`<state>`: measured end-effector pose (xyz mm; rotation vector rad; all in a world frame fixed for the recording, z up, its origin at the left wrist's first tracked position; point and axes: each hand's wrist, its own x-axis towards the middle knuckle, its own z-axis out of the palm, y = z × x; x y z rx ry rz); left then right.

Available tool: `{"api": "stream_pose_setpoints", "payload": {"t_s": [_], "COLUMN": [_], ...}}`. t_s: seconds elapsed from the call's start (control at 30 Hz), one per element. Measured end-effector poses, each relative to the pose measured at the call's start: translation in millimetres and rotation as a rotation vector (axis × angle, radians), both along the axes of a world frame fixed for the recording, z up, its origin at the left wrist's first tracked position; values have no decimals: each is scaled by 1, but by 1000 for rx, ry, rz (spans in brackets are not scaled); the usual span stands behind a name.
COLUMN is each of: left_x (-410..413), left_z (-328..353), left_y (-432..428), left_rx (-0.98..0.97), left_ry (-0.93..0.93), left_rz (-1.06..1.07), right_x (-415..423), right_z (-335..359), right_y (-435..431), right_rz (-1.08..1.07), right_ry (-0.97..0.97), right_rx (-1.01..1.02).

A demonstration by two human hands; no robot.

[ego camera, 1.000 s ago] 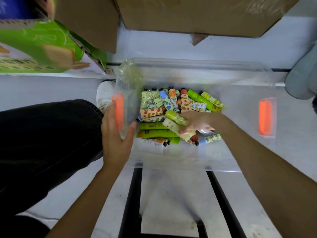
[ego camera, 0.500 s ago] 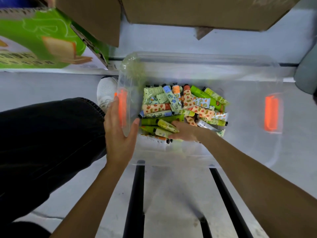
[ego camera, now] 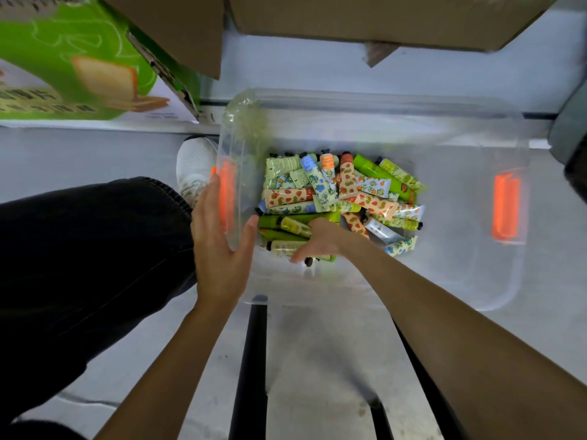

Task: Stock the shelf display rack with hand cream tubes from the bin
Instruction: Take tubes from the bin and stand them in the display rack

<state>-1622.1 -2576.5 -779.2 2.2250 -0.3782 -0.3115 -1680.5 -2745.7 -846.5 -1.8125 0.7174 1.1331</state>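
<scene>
Progress: early, as I judge it. The hand cream tubes point(ego camera: 343, 192) lie in a thick, jumbled heap in the clear plastic bin point(ego camera: 365, 96), and I see no display rack with stock on it.
Tubes: on the bin floor, the heap toward the 9 o'clock half; the 3 o'clock half is bare.
Left hand point(ego camera: 219, 249): on the bin's 9 o'clock wall beside the orange latch point(ego camera: 227, 192), its fingers point(ego camera: 211, 198) flat outside and the thumb hooked over the rim, clamping the wall.
Right hand point(ego camera: 319, 239): down in the heap at its 7 o'clock edge, over a pale tube point(ego camera: 281, 247). The fingers are buried among the tubes, so I cannot tell whether they grip one.
Left to do: lift tubes out, carry them to the rack, and repeat for nearly the whole heap.
Change from half a second ago: my right hand has slid toward 9 o'clock, closer to the left thumb. The left hand keeps the same clamp, and the bin sits where it did.
Surroundings: green carton point(ego camera: 63, 58) at 10 o'clock, cardboard box point(ego camera: 365, 17) at 12, black bars point(ego camera: 251, 360) at 6.
</scene>
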Motion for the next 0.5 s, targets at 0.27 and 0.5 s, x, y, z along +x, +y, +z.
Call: {"api": "stream_pose_setpoints", "payload": {"t_s": [0.27,0.5], "left_x": [1,0], "left_z": [1,3], "left_y": [0,-1], "left_rx": [0,-14], "left_ry": [14,29], "left_rz": [-7,-1], "right_x": [4,3], "right_z": [5,1], "right_y": [2,7], "right_rz": [-41,-143], "right_ry": [72,78], "right_rx": [-14,19]}}
